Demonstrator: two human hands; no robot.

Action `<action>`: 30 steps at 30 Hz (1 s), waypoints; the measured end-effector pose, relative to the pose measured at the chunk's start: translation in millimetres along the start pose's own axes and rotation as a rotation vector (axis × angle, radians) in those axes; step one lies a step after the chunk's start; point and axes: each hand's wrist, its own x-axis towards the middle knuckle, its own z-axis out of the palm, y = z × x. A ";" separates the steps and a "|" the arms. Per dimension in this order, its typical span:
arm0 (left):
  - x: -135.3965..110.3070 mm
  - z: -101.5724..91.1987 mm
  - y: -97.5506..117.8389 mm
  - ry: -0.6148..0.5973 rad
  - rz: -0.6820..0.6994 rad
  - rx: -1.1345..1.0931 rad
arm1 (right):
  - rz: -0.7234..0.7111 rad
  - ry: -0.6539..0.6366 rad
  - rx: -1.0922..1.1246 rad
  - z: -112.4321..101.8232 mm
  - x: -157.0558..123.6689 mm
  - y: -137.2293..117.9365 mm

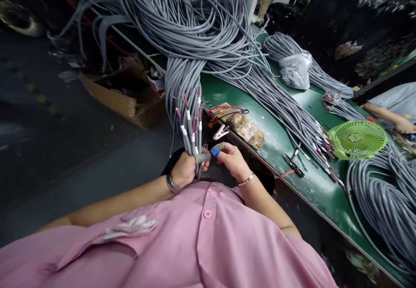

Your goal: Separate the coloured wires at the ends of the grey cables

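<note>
My left hand [184, 169] is closed round several grey cables [186, 140], whose ends stand upright above the fist. White sleeves [183, 130] band these ends, and thin red, blue and other coloured wires fan out of them. Close beside it, my right hand [234, 161] has thumb and forefinger pinched together at a short tuft of coloured wires. What exactly lies in that pinch is too small to make out. Grey wraps cover a finger on each hand, and something blue covers my right thumb.
A green table [276, 166] slants down to the right, bearing a large heap of grey cables [195, 24]. On it lie a taped cardboard piece [248, 130], a pink clip [221, 132], pliers [294, 166] and a green fan [357, 138]. Another person's arm [386, 114] is at right.
</note>
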 end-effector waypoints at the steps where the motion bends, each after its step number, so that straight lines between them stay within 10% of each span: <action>1: -0.4 -0.8 -1.3 -0.005 0.003 0.013 | -0.015 0.018 -0.009 1.5 0.4 0.2; 23: 0.7 1.6 7.9 0.011 -0.009 -0.123 | 0.031 0.174 0.297 3.5 9.8 16.6; 30: 2.3 4.6 26.5 -0.107 -0.062 -0.217 | 0.118 0.029 0.447 -16.3 27.3 3.4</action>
